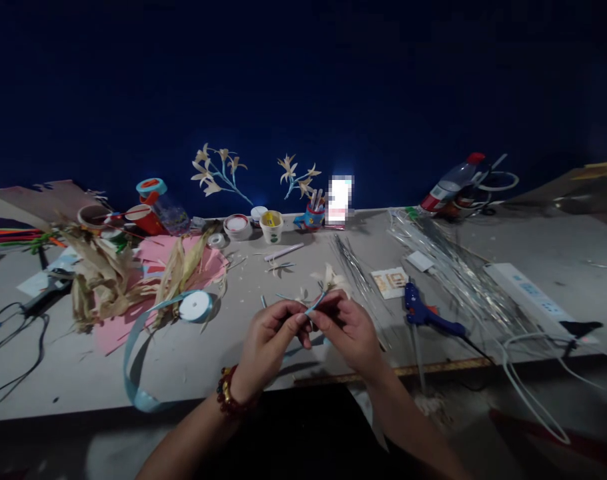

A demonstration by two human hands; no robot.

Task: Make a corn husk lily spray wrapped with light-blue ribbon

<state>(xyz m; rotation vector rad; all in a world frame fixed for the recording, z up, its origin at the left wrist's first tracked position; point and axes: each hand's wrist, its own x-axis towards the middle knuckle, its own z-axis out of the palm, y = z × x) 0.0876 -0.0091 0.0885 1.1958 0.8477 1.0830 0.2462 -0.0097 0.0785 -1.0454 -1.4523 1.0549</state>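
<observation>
Blue stem (315,305) btwn hands (352,331), btm unclear

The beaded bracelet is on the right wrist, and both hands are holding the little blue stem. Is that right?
Not quite: the head view shows the beaded bracelet on the left arm's wrist, not the right one's. The rest is right: the left hand and the right hand are both holding the little blue stem.

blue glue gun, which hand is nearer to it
Right: the right hand is to the left of the blue glue gun; the left hand is farther left.
</observation>
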